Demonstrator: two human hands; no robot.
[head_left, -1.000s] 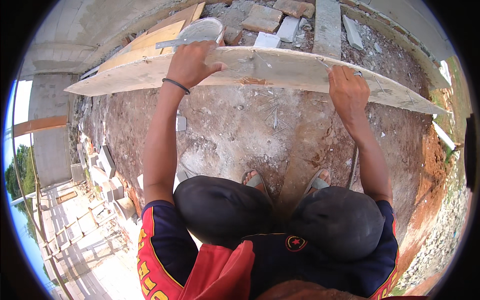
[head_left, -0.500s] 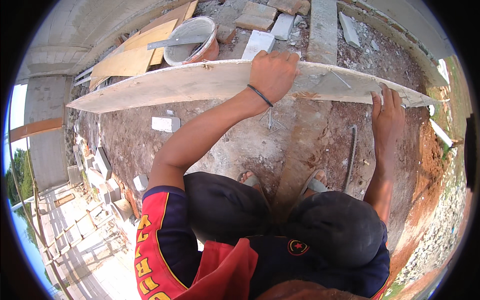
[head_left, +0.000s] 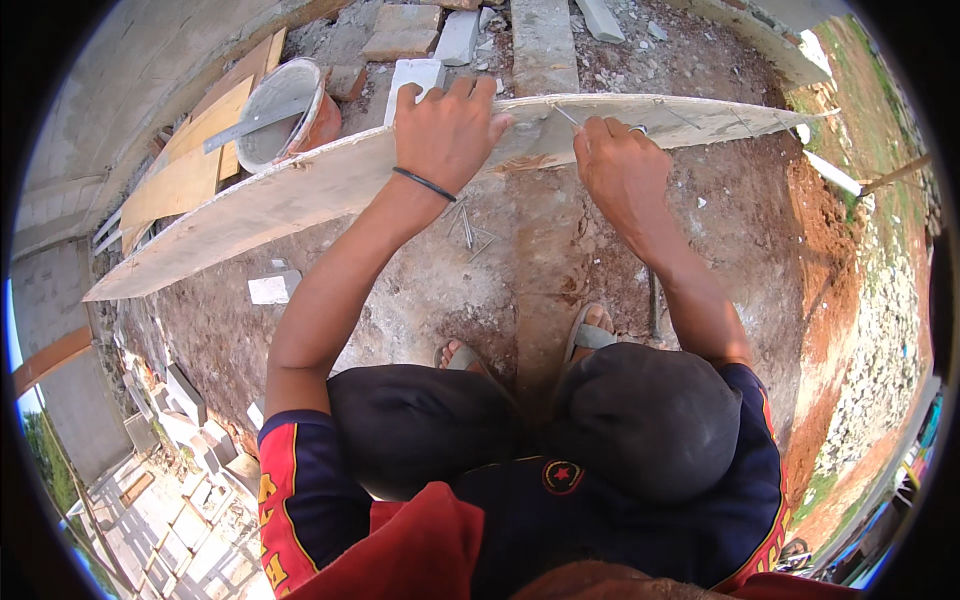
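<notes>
A long, pale plywood board point(head_left: 250, 205) stands on edge across the ground before my knees, its left end nearer me. My left hand point(head_left: 445, 130), with a black band at the wrist, is closed over its upper edge, fingers curled to the far side. A thin nail point(head_left: 565, 115) juts from the board's face near the middle. My right hand point(head_left: 625, 170) is closed with its thumb and fingertips at this nail's end, pinching it. Further right, another nail point(head_left: 682, 116) pokes out of the board. Several loose nails point(head_left: 468, 228) lie on the ground below my left hand.
Behind the board stand a mortar bucket point(head_left: 322, 122) with a metal straightedge point(head_left: 255, 125) across it, plywood sheets point(head_left: 180, 190) and pale blocks point(head_left: 412, 80). A white block piece point(head_left: 272, 288) lies at left. A metal bar point(head_left: 655, 305) lies by my right forearm.
My right hand has left the board's right end and come inward to the nail near the middle. My left hand still grips the upper edge. The view has shifted to the right.
</notes>
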